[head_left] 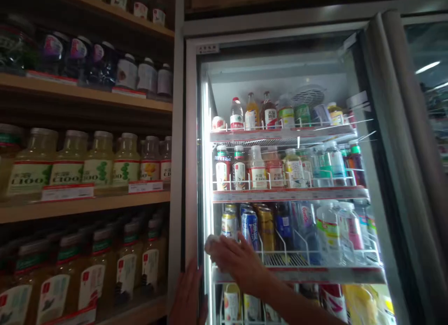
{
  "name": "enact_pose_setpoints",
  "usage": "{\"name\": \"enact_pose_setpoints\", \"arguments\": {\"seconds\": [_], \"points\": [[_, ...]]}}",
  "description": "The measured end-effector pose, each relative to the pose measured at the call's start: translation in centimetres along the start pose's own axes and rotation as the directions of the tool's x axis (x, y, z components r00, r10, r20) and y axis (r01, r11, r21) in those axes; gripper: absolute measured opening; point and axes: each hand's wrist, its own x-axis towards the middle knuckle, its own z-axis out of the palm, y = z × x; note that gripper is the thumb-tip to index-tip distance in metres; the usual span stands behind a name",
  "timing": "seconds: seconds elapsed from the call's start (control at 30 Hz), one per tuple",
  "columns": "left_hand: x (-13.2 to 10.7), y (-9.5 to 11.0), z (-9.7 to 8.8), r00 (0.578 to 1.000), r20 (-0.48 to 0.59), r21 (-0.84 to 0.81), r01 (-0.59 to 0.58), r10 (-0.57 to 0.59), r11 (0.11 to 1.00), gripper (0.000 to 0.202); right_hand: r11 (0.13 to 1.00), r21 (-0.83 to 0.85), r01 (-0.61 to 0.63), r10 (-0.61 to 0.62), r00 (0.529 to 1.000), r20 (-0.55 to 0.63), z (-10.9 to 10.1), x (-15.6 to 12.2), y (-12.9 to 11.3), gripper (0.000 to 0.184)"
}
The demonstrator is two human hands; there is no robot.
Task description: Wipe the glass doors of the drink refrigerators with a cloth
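Note:
My right hand reaches into the open drinks fridge at the left end of the third wire shelf. Its fingers are closed round a small pale can at the shelf's front left corner. Just behind it stand a silver can, a blue can and a gold can. My left hand lies flat, fingers stretched upward, against the fridge's left frame near the bottom of the view.
The fridge's glass door stands open on the right. Upper fridge shelves carry bottled drinks. To the left, wooden shelves hold rows of yellowish juice bottles and dark bottles.

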Motion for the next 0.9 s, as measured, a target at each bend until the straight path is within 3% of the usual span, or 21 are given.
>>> {"name": "enact_pose_setpoints", "arguments": {"seconds": [0.07, 0.17, 0.2, 0.3, 0.37, 0.43, 0.53, 0.57, 0.6, 0.67, 0.7, 0.73, 0.77, 0.87, 0.9], "points": [[0.7, -0.1, 0.0, 0.999, -0.033, -0.004, 0.005, -0.005, 1.000, 0.063, 0.989, -0.032, -0.147, 0.144, 0.987, -0.078, -0.1, 1.3, 0.9, 0.044], [2.9, 0.8, 0.0, 0.996, -0.087, -0.027, 0.032, -0.034, 0.999, 0.062, 0.910, -0.054, -0.410, 0.395, 0.900, -0.185, -0.4, 2.9, 2.5, 0.043], [3.7, 1.2, 0.0, 0.995, -0.090, -0.044, 0.041, -0.045, 0.998, 0.062, 0.908, -0.057, -0.414, 0.397, 0.898, -0.191, -0.5, 2.5, 2.6, 0.041], [6.3, 2.6, -0.2, 0.993, -0.095, -0.080, 0.062, -0.070, 0.995, 0.063, 0.968, -0.069, -0.242, 0.233, 0.965, -0.116, -0.8, -0.8, 2.1, 0.038], [7.9, 3.4, -0.3, 0.991, -0.101, -0.084, 0.076, -0.084, 0.994, 0.063, 0.974, -0.077, -0.213, 0.204, 0.973, -0.103, -1.3, -3.4, 2.7, 0.038], [9.2, 4.5, -0.2, 0.990, -0.094, -0.091, 0.096, -0.105, 0.991, 0.063, 0.917, -0.104, -0.385, 0.359, 0.911, -0.202, -2.0, -5.3, 4.5, 0.040], [10.2, 6.6, 0.4, 0.987, -0.065, -0.123, 0.140, -0.148, 0.983, 0.063, 0.723, -0.115, -0.681, 0.601, 0.702, -0.382, -2.9, -7.2, 6.7, 0.045], [10.3, 7.4, 0.7, 0.986, -0.050, -0.129, 0.152, -0.160, 0.980, 0.063, 0.698, -0.118, -0.706, 0.620, 0.679, -0.393, -3.1, -8.0, 6.8, 0.047], [10.1, 8.1, 1.0, 0.985, -0.036, -0.126, 0.164, -0.169, 0.978, 0.063, 0.721, -0.130, -0.681, 0.601, 0.707, -0.372, -3.2, -9.0, 6.7, 0.048], [9.6, 9.2, 1.6, 0.985, -0.016, -0.108, 0.171, -0.174, 0.979, 0.064, 0.819, -0.159, -0.551, 0.498, 0.821, -0.281, -3.5, -11.6, 6.4, 0.051], [9.3, 9.6, 1.9, 0.985, -0.013, -0.098, 0.170, -0.172, 0.981, 0.065, 0.847, -0.174, -0.502, 0.458, 0.856, -0.240, -3.9, -13.0, 6.6, 0.052], [9.1, 9.9, 2.0, 0.985, -0.014, -0.089, 0.170, -0.172, 0.981, 0.065, 0.840, -0.193, -0.506, 0.465, 0.857, -0.224, -4.5, -14.4, 7.1, 0.053], [8.9, 10.0, 2.2, 0.984, -0.017, -0.083, 0.173, -0.175, 0.981, 0.066, 0.790, -0.218, -0.572, 0.523, 0.816, -0.248, -5.1, -15.7, 8.1, 0.053], [8.8, 10.4, 2.5, 0.980, -0.010, -0.075, 0.198, -0.199, 0.977, 0.066, 0.476, -0.224, -0.851, 0.733, 0.524, -0.433, -7.0, -17.8, 11.1, 0.053], [8.9, 10.6, 2.6, 0.977, -0.006, -0.072, 0.214, -0.215, 0.974, 0.067, 0.415, -0.204, -0.887, 0.758, 0.461, -0.462, -7.3, -17.8, 11.6, 0.052]]}}
